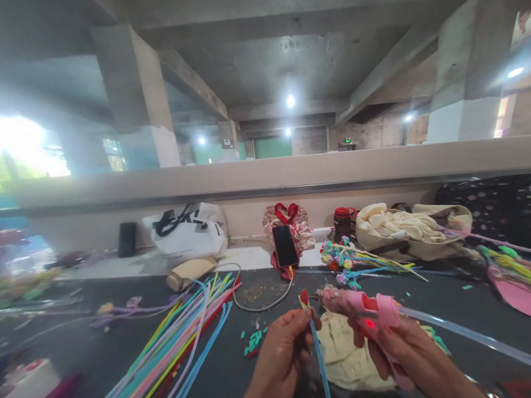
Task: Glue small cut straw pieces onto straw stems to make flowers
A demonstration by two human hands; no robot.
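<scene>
i am watching the left hand pinching a blue stem, whose red tip is projecting just above the grip. the right hand is gripping a pink glue gun, its nozzle pointing towards that tip; contact i cannot tell. pale cloth is lying below; loose coloured stems are lying leftward, and a phone is leaning beyond.
</scene>
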